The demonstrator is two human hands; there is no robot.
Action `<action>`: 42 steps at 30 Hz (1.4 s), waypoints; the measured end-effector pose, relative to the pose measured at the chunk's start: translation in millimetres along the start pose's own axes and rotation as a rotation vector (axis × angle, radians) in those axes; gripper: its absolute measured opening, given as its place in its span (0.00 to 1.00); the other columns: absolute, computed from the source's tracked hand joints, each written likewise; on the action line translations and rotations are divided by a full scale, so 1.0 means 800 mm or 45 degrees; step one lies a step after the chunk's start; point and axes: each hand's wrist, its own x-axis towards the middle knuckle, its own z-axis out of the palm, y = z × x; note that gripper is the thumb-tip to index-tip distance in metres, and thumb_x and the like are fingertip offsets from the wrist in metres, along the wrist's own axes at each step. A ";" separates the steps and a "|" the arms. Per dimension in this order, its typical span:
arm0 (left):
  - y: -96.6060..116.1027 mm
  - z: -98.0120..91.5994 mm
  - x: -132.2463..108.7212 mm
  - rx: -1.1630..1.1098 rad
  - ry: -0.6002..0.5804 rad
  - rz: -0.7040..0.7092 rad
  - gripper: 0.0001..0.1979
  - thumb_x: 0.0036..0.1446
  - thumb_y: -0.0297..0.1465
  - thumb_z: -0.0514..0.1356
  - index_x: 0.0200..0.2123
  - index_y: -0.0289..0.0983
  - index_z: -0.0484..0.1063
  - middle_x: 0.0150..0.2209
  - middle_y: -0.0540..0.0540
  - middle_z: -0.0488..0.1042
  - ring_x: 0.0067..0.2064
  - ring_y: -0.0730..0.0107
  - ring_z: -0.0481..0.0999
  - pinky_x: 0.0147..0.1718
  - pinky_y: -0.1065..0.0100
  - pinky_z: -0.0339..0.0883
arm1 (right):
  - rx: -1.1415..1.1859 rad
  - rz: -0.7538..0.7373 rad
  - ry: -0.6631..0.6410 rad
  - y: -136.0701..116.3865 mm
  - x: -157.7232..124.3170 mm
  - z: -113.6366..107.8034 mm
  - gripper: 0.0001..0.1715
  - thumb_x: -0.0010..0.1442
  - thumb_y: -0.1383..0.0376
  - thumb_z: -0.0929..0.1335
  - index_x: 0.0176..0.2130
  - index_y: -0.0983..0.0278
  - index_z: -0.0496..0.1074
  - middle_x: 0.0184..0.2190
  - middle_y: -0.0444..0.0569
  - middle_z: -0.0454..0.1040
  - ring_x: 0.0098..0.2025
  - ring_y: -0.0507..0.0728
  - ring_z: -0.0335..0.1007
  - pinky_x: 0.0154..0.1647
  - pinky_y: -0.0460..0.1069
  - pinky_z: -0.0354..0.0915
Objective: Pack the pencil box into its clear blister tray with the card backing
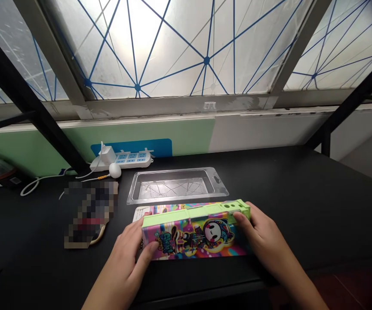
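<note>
Left hand (124, 254) and right hand (259, 232) are both on a rectangular pencil case (194, 234) with a cartoon-printed face and a lime-green plastic top edge. The case lies lengthwise on the black counter (302, 193), in front of the person, overlapping a printed card (142, 214). Left fingers (150, 249) curl closely around the case's left end, with the thumb side on the front face. Right fingers (240, 217) grip the right end in the same narrow hold.

Just beyond the case sits a clear plastic blister tray (177, 185). Further left are a pixelated, unidentifiable object (90, 213), a white power strip (121, 160) with a white charger (107, 155) plugged in, and a white cable (40, 183).
</note>
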 end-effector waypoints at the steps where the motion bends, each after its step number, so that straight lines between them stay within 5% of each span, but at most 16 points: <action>1: 0.001 0.002 0.001 -0.030 0.019 -0.036 0.24 0.72 0.45 0.49 0.65 0.44 0.67 0.64 0.39 0.70 0.65 0.49 0.69 0.62 0.48 0.66 | -0.027 0.030 0.009 -0.003 0.000 0.002 0.29 0.68 0.41 0.59 0.29 0.58 0.66 0.29 0.47 0.74 0.32 0.59 0.73 0.31 0.50 0.67; 4: -0.004 0.007 0.001 -0.088 0.054 -0.136 0.26 0.71 0.47 0.50 0.66 0.43 0.63 0.64 0.39 0.70 0.64 0.50 0.71 0.61 0.49 0.68 | -0.086 0.150 -0.004 -0.009 0.000 0.006 0.30 0.66 0.38 0.58 0.30 0.57 0.66 0.27 0.46 0.75 0.30 0.60 0.73 0.29 0.51 0.66; 9: -0.020 0.012 -0.003 -0.033 0.048 -0.136 0.29 0.71 0.45 0.51 0.71 0.46 0.53 0.68 0.41 0.64 0.68 0.51 0.65 0.63 0.49 0.65 | -0.193 0.231 0.017 -0.015 -0.003 0.008 0.32 0.66 0.39 0.58 0.53 0.58 0.69 0.42 0.52 0.81 0.42 0.67 0.76 0.41 0.58 0.70; 14: -0.020 0.011 -0.004 0.034 0.050 -0.047 0.34 0.70 0.44 0.54 0.74 0.50 0.45 0.69 0.43 0.63 0.68 0.51 0.66 0.61 0.51 0.67 | -0.335 0.000 0.023 0.008 -0.032 0.005 0.35 0.64 0.43 0.64 0.63 0.56 0.63 0.54 0.55 0.77 0.51 0.70 0.74 0.50 0.62 0.68; 20: -0.022 0.012 -0.003 0.066 0.069 -0.028 0.36 0.68 0.43 0.57 0.74 0.52 0.45 0.69 0.43 0.64 0.67 0.49 0.68 0.61 0.51 0.68 | -0.387 -0.245 -0.098 0.048 -0.054 -0.006 0.60 0.47 0.48 0.79 0.70 0.47 0.51 0.62 0.53 0.70 0.61 0.73 0.66 0.57 0.63 0.65; 27: -0.015 -0.001 0.004 -0.048 -0.023 -0.120 0.37 0.69 0.43 0.55 0.74 0.51 0.40 0.67 0.40 0.66 0.67 0.52 0.67 0.63 0.50 0.64 | -0.396 -0.169 -0.157 0.045 -0.020 -0.011 0.47 0.55 0.50 0.75 0.67 0.50 0.56 0.63 0.54 0.69 0.63 0.72 0.64 0.62 0.67 0.58; 36: 0.005 -0.023 0.019 -0.079 -0.122 -0.089 0.43 0.59 0.38 0.64 0.73 0.49 0.47 0.60 0.41 0.69 0.60 0.49 0.71 0.60 0.50 0.65 | -0.538 -0.343 -0.243 0.048 -0.011 -0.022 0.57 0.54 0.45 0.75 0.72 0.52 0.50 0.70 0.58 0.59 0.68 0.74 0.58 0.62 0.67 0.63; 42: -0.001 -0.019 0.015 -0.191 -0.077 -0.076 0.48 0.55 0.36 0.68 0.73 0.51 0.46 0.59 0.42 0.69 0.60 0.52 0.71 0.61 0.49 0.63 | -0.530 -0.555 -0.250 -0.016 0.000 -0.002 0.36 0.63 0.46 0.70 0.66 0.53 0.64 0.70 0.56 0.61 0.69 0.72 0.56 0.63 0.67 0.62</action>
